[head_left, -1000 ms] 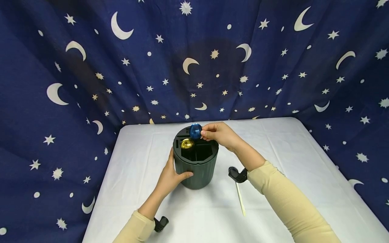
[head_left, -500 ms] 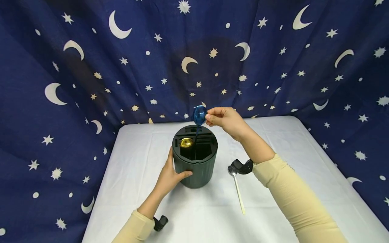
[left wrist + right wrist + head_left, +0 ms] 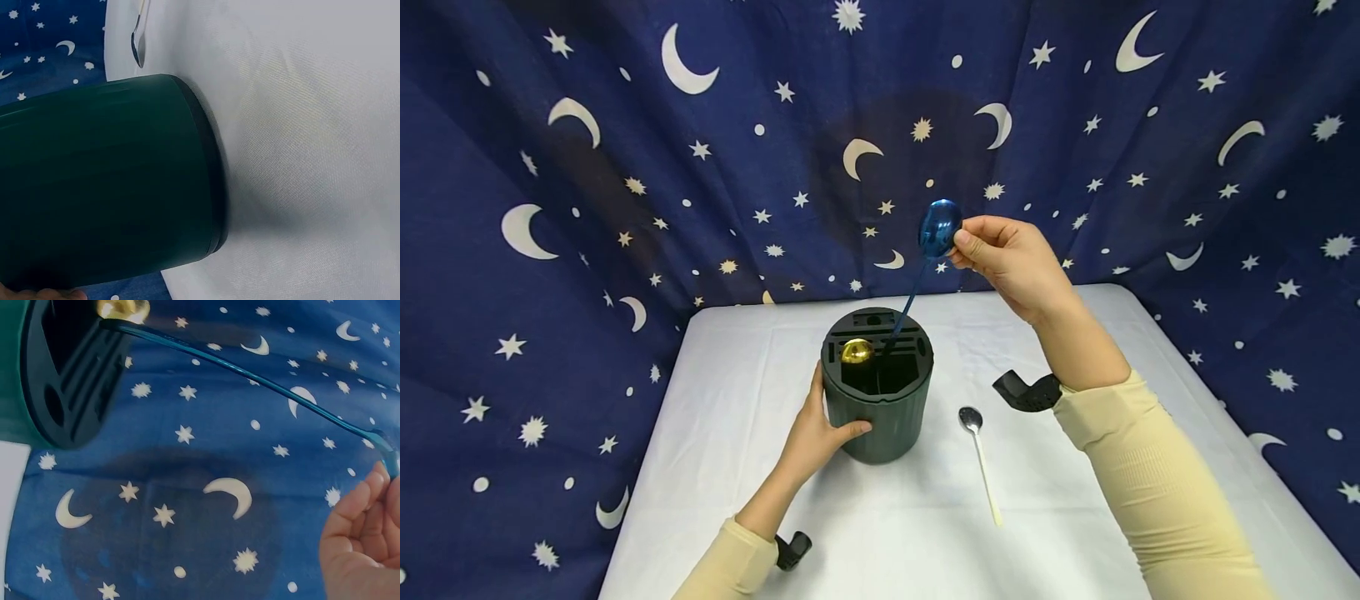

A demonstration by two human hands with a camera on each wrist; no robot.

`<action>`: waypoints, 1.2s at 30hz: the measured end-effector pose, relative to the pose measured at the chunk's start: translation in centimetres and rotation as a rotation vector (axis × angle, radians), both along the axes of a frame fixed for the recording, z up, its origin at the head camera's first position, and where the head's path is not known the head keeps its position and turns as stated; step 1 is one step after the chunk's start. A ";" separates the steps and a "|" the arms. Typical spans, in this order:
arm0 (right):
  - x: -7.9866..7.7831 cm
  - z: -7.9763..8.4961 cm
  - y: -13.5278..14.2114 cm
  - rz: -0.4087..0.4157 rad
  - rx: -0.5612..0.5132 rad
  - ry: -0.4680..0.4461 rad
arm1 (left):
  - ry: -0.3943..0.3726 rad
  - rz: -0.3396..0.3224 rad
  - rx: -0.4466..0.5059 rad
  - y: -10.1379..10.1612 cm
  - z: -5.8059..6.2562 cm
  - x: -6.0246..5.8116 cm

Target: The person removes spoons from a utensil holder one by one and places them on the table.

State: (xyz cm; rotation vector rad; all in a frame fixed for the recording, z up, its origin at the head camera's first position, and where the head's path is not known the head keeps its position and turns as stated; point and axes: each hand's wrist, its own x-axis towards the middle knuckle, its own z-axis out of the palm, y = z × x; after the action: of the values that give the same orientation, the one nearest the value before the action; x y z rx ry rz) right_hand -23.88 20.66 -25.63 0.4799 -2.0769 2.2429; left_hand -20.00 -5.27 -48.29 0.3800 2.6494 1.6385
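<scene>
My right hand (image 3: 1011, 262) pinches a shiny blue spoon (image 3: 939, 227) by the edge of its bowl, high above the dark green utensil holder (image 3: 883, 429). The spoon's thin handle (image 3: 250, 372) slants down to the holder's slotted black top, where its end is hard to make out. Gripping the holder's left side is my left hand (image 3: 815, 431), its thumb across the front. A gold spoon (image 3: 857, 351) stands in the holder, bowl up, its handle hidden inside. In the left wrist view the holder's ribbed wall (image 3: 112, 181) covers much of the picture, with fingertips (image 3: 53, 294) at its lower edge.
A silver spoon with a pale handle (image 3: 971, 419) lies on the white-covered table (image 3: 910, 533), right of the holder. Behind the table hangs a blue curtain (image 3: 790, 242) with moons and stars. Black camera mounts (image 3: 1030, 393) sit on both wrists.
My right hand has risen and moved right, drawing the blue spoon upward so that more of its handle shows. My left hand still holds the utensil holder in place.
</scene>
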 end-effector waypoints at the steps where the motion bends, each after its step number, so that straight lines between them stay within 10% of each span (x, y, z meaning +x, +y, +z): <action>1: 0.1 0.2 0.3 0.001 -0.030 0.002 | -0.001 -0.001 -0.001 0.0 0.0 0.0; 15: 1.3 0.0 6.1 -0.003 -0.123 -0.005 | 0.019 0.003 0.004 -0.4 -0.4 0.2; 36: 2.4 -9.2 13.4 -0.050 0.092 -0.298 | 0.014 -0.021 -0.011 0.0 0.1 0.1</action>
State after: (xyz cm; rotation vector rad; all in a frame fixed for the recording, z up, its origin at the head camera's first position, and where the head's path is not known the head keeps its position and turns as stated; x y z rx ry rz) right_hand -21.48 34.11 -34.86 0.0979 -2.3065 2.3192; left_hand -19.94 -5.26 -48.23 0.4196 2.6540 1.6202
